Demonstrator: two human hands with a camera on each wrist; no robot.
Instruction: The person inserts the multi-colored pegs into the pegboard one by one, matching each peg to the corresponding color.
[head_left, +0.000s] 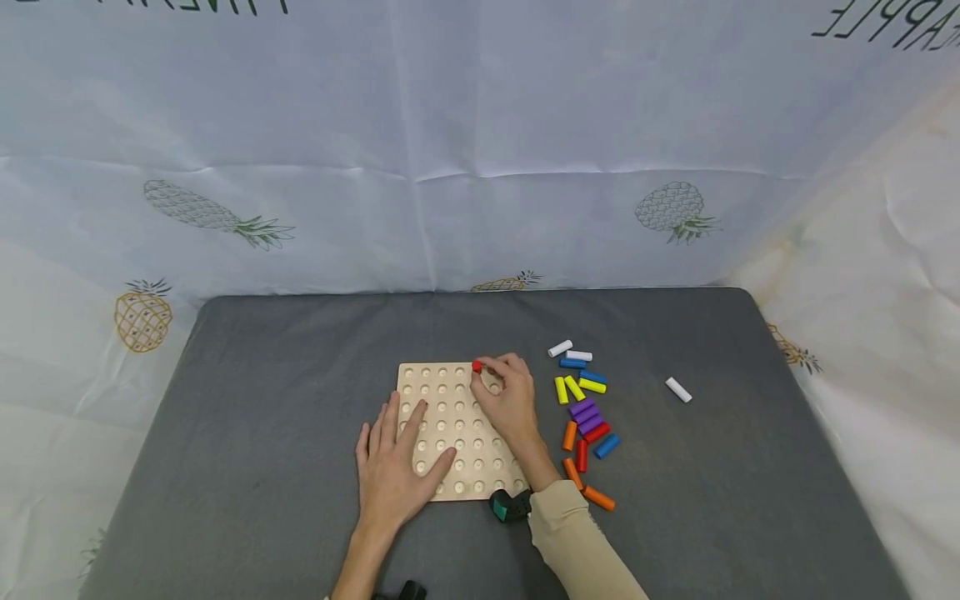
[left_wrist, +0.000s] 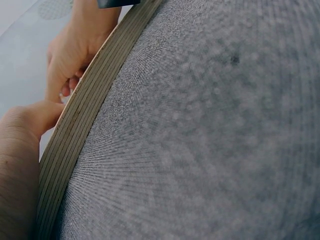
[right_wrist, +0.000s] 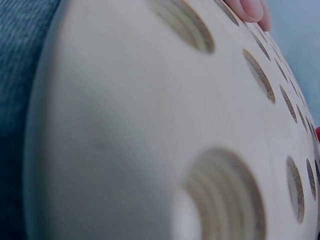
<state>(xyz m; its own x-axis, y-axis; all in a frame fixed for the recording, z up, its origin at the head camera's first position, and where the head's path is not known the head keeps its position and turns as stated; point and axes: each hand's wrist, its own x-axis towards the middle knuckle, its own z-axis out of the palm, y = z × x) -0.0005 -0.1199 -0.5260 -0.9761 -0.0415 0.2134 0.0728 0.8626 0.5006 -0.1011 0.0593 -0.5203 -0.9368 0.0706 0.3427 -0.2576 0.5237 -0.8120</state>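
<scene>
A pale wooden pegboard (head_left: 447,427) with rows of round holes lies on the grey table. My right hand (head_left: 512,402) reaches over its right side and pinches a red peg (head_left: 476,366) at the far edge, toward the right corner. Spread fingers of my left hand (head_left: 396,468) rest on the left part of the board, thumb over the near holes. In the left wrist view the board's layered edge (left_wrist: 95,95) runs diagonally between the hands and the cloth. The right wrist view shows holes close up, with a sliver of red (right_wrist: 318,133) at its right edge.
Right of the board lies a loose cluster of pegs: white (head_left: 560,348), blue (head_left: 607,446), yellow (head_left: 592,386), purple (head_left: 586,416), red (head_left: 582,455) and orange (head_left: 598,498). One white peg (head_left: 678,389) lies apart, farther right. A pineapple-print cloth (head_left: 495,225) hangs behind the table.
</scene>
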